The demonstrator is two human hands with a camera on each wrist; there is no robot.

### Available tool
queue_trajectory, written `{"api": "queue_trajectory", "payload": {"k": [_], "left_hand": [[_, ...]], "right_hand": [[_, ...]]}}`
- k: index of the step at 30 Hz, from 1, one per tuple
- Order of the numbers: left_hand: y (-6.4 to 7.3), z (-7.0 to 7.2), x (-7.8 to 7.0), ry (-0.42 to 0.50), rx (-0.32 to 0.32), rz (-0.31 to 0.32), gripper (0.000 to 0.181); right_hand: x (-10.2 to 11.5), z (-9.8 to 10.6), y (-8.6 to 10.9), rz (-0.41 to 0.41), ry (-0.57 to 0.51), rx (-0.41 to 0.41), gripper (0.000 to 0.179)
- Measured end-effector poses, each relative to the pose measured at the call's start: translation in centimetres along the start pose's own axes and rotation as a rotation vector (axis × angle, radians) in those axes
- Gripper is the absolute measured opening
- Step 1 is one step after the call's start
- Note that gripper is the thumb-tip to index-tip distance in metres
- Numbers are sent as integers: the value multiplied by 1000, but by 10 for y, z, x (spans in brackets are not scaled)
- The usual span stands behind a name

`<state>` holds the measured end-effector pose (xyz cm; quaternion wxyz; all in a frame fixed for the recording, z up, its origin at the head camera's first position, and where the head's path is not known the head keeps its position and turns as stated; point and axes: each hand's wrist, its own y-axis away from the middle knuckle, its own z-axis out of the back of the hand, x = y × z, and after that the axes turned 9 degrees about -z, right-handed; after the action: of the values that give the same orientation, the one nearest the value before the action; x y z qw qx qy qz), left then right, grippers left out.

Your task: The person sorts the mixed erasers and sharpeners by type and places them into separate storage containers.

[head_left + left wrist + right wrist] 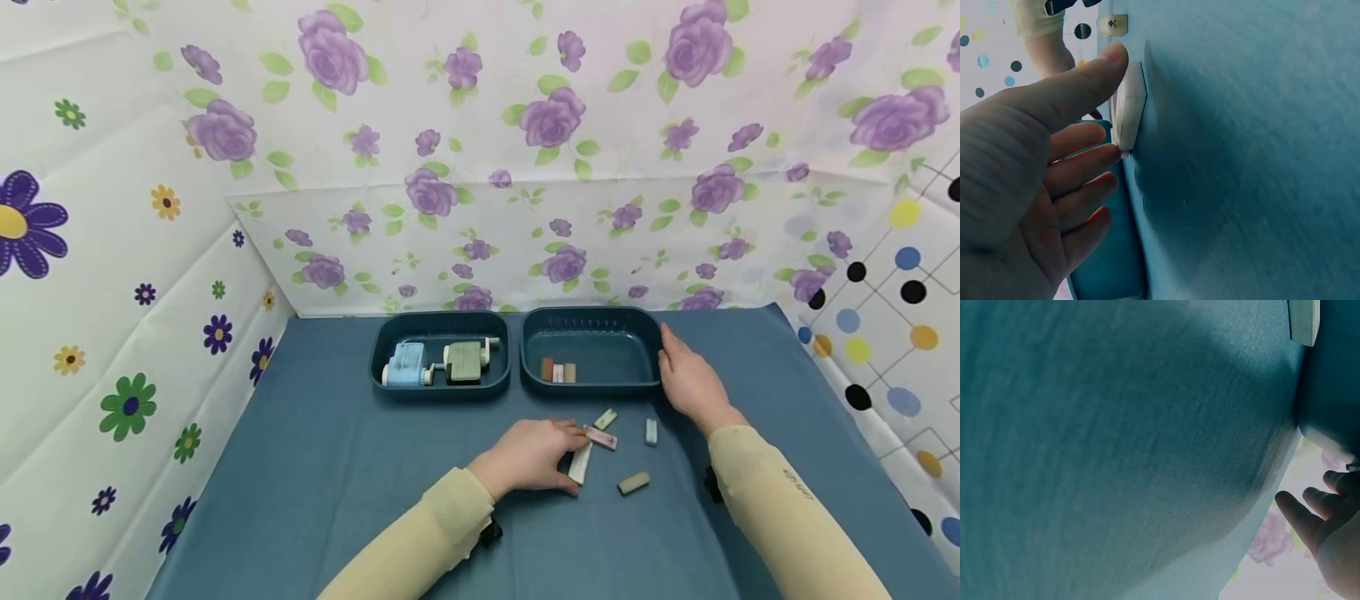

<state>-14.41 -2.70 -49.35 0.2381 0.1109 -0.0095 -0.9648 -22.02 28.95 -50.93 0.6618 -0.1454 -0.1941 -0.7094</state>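
Note:
My left hand reaches over the cloth, its thumb and fingers spread about a long white eraser-like block. In the left wrist view the white block shows just beyond the thumb tip, and the fingers are extended; whether they touch it is unclear. A pinkish block lies by the fingertips. My right hand rests against the right end of a dark blue tray, fingers fairly straight along its rim. Inside that tray, three small blocks stand side by side in the near left corner.
A second dark tray on the left holds a blue crank pencil sharpener and a green one. Loose on the cloth lie a pale greenish block, a pale block and an olive block. Floral sheets stand behind.

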Motion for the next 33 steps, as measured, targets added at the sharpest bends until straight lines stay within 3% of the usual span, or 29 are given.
{"api": "queue_trajectory", "payload": {"k": [15, 22, 33], "left_hand": [[-6, -9, -8, -84, 24, 69, 82], [-5, -12, -8, -59, 23, 82, 87], [-6, -8, -9, -43, 28, 105, 81]], "right_hand": [[-6, -4, 4, -8, -5, 7, 62], [-3, -5, 3, -7, -3, 17, 62], [-1, -1, 0, -9, -4, 15, 63]]}}
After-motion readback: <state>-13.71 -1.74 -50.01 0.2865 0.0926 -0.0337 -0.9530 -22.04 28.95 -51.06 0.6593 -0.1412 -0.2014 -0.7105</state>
